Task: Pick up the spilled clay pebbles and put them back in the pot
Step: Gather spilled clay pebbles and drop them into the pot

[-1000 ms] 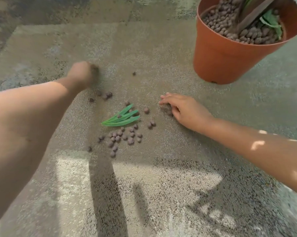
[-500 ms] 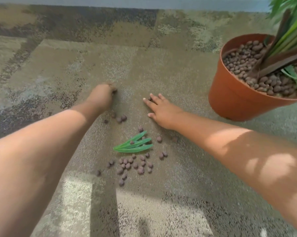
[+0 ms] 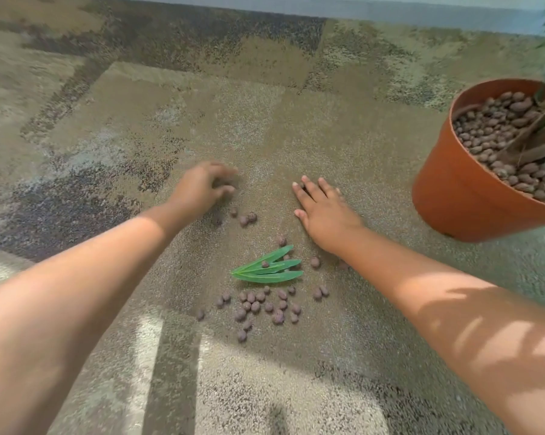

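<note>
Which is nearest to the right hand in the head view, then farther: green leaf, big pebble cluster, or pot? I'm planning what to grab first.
From the right hand:
1. Green leaf, just below it, toward the person.
2. Pebble cluster, below the leaf, nearer the person.
3. Pot, off to the right.

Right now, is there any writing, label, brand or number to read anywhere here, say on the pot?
None. The orange pot shows a plain wall with no label, and the carpet, the green leaves and the spilled clay pebbles carry no text.
</note>
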Demonstrator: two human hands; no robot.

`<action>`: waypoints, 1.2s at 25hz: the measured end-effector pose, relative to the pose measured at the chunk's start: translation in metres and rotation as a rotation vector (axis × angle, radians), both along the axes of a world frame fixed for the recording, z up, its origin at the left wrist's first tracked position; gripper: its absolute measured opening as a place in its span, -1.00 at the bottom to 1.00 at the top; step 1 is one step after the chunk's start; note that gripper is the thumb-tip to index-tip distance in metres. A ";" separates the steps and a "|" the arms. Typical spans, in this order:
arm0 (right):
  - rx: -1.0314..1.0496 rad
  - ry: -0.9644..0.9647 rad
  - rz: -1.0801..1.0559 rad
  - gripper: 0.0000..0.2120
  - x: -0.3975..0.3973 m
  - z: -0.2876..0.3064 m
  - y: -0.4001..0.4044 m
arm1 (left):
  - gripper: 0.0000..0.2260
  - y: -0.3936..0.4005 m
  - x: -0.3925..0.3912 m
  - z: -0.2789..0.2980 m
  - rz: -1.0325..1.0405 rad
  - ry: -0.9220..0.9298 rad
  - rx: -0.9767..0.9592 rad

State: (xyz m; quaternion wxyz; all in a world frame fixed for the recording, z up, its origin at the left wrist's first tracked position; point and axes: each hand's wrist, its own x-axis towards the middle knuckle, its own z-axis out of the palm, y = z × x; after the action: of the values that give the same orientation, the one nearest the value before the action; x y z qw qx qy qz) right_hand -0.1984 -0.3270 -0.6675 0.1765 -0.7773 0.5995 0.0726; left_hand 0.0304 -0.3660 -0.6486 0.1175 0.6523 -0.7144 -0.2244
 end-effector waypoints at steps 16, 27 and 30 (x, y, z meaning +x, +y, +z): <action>-0.030 0.027 0.004 -0.48 0.002 0.003 0.000 | -0.80 0.073 0.045 -0.026 0.544 -0.056 -0.291; -0.104 -0.370 0.118 -0.68 0.089 0.031 -0.002 | -0.74 0.060 0.039 -0.035 0.512 -0.092 -0.275; -0.058 -0.275 0.139 -0.67 0.109 0.031 -0.010 | -0.76 0.060 0.039 -0.035 0.516 -0.061 -0.257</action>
State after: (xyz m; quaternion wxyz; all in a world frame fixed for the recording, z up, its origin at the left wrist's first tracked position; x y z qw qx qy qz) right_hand -0.0892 -0.3370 -0.6369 0.2291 -0.8243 0.5162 -0.0395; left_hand 0.0690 -0.3063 -0.6837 0.2307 0.7989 -0.5504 -0.0750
